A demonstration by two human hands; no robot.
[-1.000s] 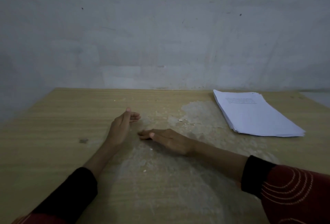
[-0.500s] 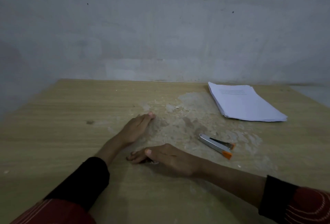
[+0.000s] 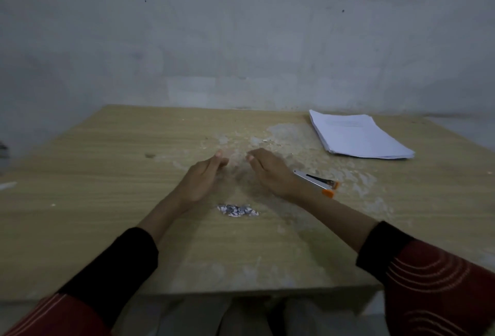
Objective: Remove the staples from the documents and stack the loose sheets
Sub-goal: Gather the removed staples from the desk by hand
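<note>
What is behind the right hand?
A silver, orange-tipped stapler lies on the table. The right hand covers its left end, so that part cannot be seen.

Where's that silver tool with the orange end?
Head view: the silver, orange-tipped tool lies on the wooden table right of centre, beside the right hand, nearer than the white paper stack.
</note>
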